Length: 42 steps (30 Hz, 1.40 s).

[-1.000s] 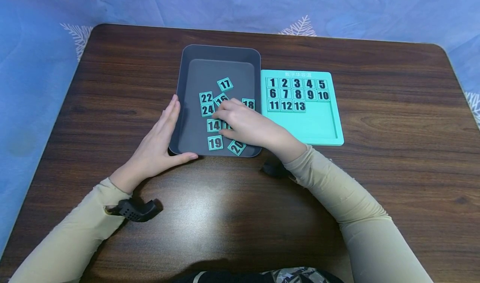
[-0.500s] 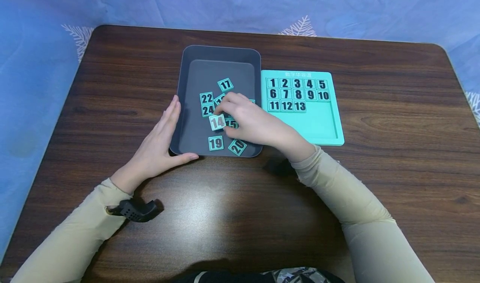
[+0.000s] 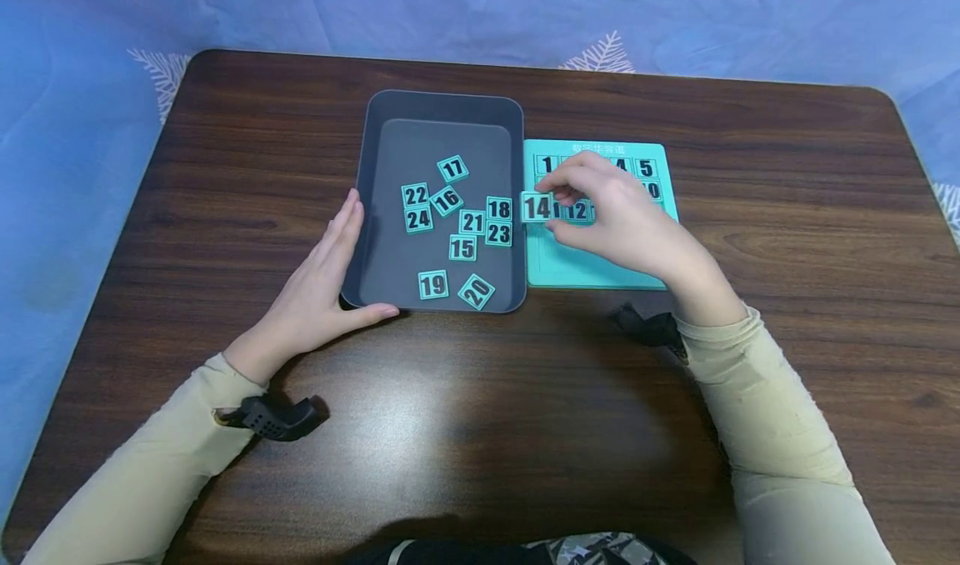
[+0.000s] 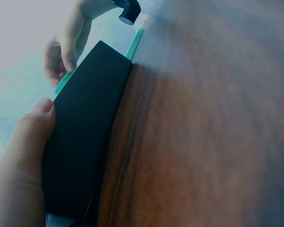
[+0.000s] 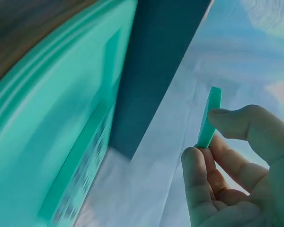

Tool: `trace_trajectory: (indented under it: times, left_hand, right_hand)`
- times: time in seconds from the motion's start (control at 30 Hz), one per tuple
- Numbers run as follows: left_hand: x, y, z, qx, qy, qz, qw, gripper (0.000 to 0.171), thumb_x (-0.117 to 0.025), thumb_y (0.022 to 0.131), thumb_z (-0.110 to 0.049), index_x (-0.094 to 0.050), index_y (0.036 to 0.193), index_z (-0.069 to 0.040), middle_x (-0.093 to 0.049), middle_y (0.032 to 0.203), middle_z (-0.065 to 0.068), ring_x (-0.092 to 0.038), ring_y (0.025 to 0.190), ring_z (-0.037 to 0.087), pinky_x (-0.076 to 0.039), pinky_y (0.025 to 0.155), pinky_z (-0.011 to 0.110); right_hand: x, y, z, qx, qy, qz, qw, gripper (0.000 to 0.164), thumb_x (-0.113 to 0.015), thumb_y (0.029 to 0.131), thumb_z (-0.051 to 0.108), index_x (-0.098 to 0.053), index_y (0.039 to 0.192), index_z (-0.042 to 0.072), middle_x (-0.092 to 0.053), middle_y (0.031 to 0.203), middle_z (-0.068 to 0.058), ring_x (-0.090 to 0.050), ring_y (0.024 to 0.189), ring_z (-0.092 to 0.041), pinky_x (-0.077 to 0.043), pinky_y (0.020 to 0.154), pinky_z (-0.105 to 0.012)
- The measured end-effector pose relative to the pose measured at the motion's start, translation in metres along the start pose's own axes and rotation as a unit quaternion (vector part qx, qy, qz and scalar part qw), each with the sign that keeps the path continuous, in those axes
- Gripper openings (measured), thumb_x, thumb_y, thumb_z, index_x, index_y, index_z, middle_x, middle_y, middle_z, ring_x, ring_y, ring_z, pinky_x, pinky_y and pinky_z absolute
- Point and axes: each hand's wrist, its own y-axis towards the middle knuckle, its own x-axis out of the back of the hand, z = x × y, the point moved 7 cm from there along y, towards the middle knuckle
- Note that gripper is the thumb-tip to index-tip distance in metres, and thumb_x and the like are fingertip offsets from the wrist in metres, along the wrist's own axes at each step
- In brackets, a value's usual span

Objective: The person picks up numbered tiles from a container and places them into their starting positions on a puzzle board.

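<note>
Between thumb and fingers my right hand (image 3: 618, 215) pinches the number 14 tile (image 3: 536, 207), held up over the left edge of the turquoise number board (image 3: 600, 257). In the right wrist view the tile (image 5: 210, 117) shows edge-on, above the board's frame. My left hand (image 3: 311, 286) rests with straight fingers along the left side of the dark grey tray (image 3: 442, 107), thumb at its near corner. Several loose tiles lie in the tray, among them the 15 tile (image 3: 462, 248), the 16 tile (image 3: 446, 201) and the 20 tile (image 3: 476, 292). My right hand hides part of the board's rows.
The board stands against the tray's right wall on a dark wood table (image 3: 787, 215). A blue cloth (image 3: 450, 15) lies beyond the table's far edge. Each wrist carries a black camera, the left one (image 3: 277, 419) close above the table.
My right hand has lifted the 14 tile from the tray and carried it right, to the board's left edge. The 21 and 23 tiles are now uncovered. My left hand has stayed still.
</note>
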Motion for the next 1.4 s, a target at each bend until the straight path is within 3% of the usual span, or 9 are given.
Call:
trace_trajectory:
  times: [0.13, 0.4, 0.6, 0.97, 1.4]
  left_hand:
    - [0.000, 0.001, -0.001, -0.004, -0.001, -0.001, 1.0000, 0.115, -0.073, 0.066, -0.052, 0.002, 0.147, -0.018, 0.007, 0.153, -0.003, -0.001, 0.139, 0.015, -0.023, 0.103, 0.054]
    - [0.000, 0.000, 0.000, 0.003, -0.004, 0.004, 1.0000, 0.115, -0.072, 0.067, -0.053, 0.002, 0.147, -0.019, 0.008, 0.153, -0.004, -0.002, 0.139, 0.014, -0.023, 0.103, 0.054]
    - [-0.001, 0.000, 0.001, 0.004, -0.009, 0.006, 0.9999, 0.114, -0.072, 0.067, -0.053, 0.002, 0.147, -0.019, 0.008, 0.153, -0.004, -0.001, 0.139, 0.014, -0.022, 0.104, 0.053]
    - [0.000, -0.001, 0.000, -0.004, -0.009, 0.000, 1.0000, 0.116, -0.074, 0.066, -0.051, 0.002, 0.147, -0.016, 0.008, 0.153, -0.004, 0.000, 0.139, 0.014, -0.021, 0.105, 0.051]
    - [0.000, -0.001, -0.001, -0.004, -0.006, -0.003, 1.0000, 0.117, -0.075, 0.065, -0.050, 0.001, 0.147, -0.016, 0.007, 0.153, -0.003, -0.001, 0.139, 0.014, -0.022, 0.105, 0.051]
  right_hand:
    - [0.014, -0.014, -0.024, -0.039, -0.008, -0.004, 0.999, 0.035, -0.069, 0.077, 0.009, -0.061, 0.111, 0.006, -0.053, 0.106, -0.004, -0.052, 0.088, -0.015, -0.043, 0.077, -0.035]
    - [0.034, -0.031, -0.069, -0.102, -0.047, 0.030, 0.993, 0.032, -0.066, 0.081, 0.014, -0.060, 0.112, 0.009, -0.053, 0.101, -0.002, -0.048, 0.087, -0.013, -0.038, 0.073, -0.029]
    - [0.035, -0.038, -0.097, -0.148, -0.063, 0.068, 0.985, 0.033, -0.063, 0.084, 0.017, -0.059, 0.114, 0.004, -0.051, 0.101, -0.008, -0.049, 0.088, -0.020, -0.037, 0.073, -0.035]
    - [0.031, -0.042, -0.105, -0.161, -0.074, 0.124, 0.976, 0.033, -0.060, 0.084, 0.014, -0.057, 0.114, 0.001, -0.051, 0.101, -0.011, -0.048, 0.089, -0.021, -0.039, 0.076, -0.039]
    - [0.023, -0.040, -0.111, -0.160, -0.066, 0.131, 0.976, 0.033, -0.060, 0.084, 0.011, -0.055, 0.113, -0.001, -0.052, 0.102, -0.013, -0.050, 0.090, -0.023, -0.040, 0.077, -0.040]
